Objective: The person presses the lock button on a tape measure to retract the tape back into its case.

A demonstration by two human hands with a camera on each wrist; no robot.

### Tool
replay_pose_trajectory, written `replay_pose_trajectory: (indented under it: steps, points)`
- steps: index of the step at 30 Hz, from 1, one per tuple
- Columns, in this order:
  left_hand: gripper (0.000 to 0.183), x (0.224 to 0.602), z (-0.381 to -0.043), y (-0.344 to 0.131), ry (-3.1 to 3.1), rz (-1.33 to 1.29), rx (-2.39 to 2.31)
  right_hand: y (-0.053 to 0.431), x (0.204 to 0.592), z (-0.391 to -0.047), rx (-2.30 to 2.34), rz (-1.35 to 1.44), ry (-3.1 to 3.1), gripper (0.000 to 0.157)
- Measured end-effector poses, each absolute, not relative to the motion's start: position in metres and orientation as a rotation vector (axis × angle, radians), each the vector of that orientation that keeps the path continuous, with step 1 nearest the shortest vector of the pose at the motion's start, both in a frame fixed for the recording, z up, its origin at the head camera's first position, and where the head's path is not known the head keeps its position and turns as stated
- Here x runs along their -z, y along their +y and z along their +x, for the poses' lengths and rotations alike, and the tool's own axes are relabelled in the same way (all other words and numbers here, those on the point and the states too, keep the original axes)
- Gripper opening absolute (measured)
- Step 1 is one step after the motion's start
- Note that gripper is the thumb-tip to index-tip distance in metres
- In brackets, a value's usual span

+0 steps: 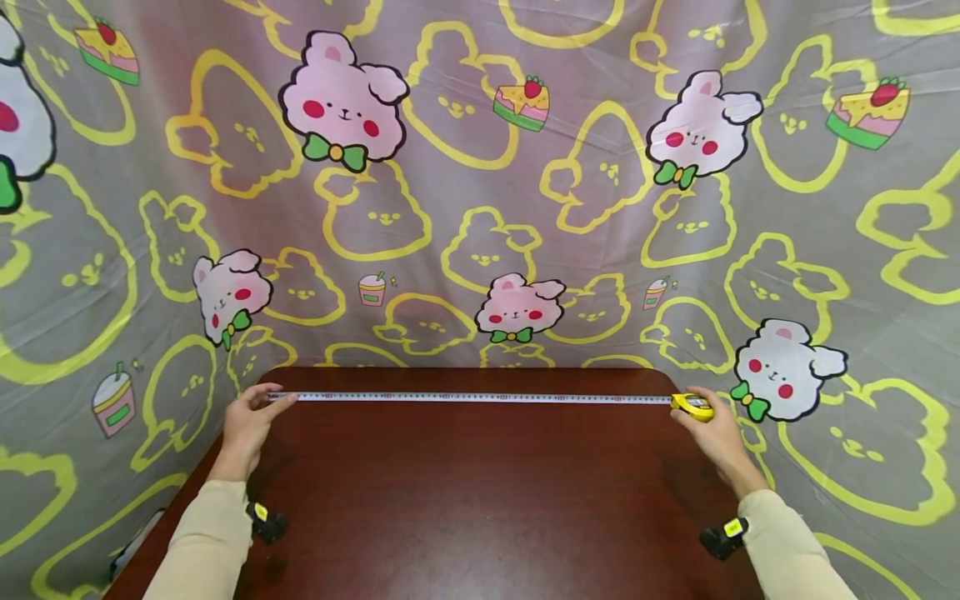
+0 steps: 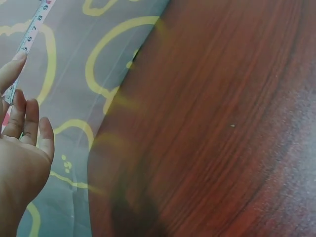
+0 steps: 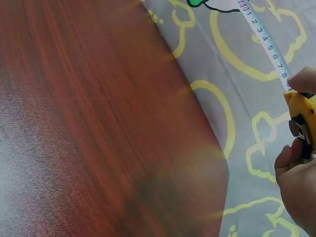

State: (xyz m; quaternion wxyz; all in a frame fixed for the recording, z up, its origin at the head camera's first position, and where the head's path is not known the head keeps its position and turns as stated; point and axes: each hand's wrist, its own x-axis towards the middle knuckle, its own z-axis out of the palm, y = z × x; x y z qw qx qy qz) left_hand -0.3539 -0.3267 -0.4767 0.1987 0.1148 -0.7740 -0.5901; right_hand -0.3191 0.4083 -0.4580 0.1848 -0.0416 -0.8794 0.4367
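A tape measure [image 1: 696, 407] with a yellow case is gripped in my right hand [image 1: 710, 429] at the right of the head view. Its white blade [image 1: 480, 399] runs out straight to the left, across the far part of the table. My left hand [image 1: 249, 423] pinches the blade's free end between thumb and fingers. In the left wrist view the metal end hook [image 2: 9, 94] shows by the fingers, with marks up to 9 beyond the thumb. The right wrist view shows the yellow case [image 3: 302, 116] partly cut off, and the blade reads past 60 where it leaves the case.
A dark red-brown wooden table [image 1: 480, 492] with rounded far corners lies below the hands. Patterned grey cloth [image 1: 450, 192] with rabbits and yellow outlines hangs behind it and at both sides. Black wrist cameras [image 1: 266, 523] are strapped on both sleeves.
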Motion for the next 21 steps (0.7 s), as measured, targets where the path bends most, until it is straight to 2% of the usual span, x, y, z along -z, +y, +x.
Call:
replay_pose_trajectory:
  steps: [3, 9, 16, 21]
  points:
    - [0.043, 0.473, -0.354, -0.326, -2.151, 0.309, 1.651, 0.409, 0.455, -0.319, -1.23, -0.101, -2.463, 0.065]
    - [0.052, 0.467, -0.354, -0.325, -2.144, 0.304, 1.639, 0.409, 0.45, -0.319, -1.237, -0.079, -2.44, 0.07]
    - [0.035, 0.458, -0.354, -0.327, -2.07, 0.272, 1.688, 0.404, 0.44, -0.319, -1.253, -0.097, -2.402, 0.066]
    - [0.033, 0.453, -0.355, -0.329, -2.066, 0.246, 1.695, 0.402, 0.433, -0.32, -1.266, -0.12, -2.364, 0.067]
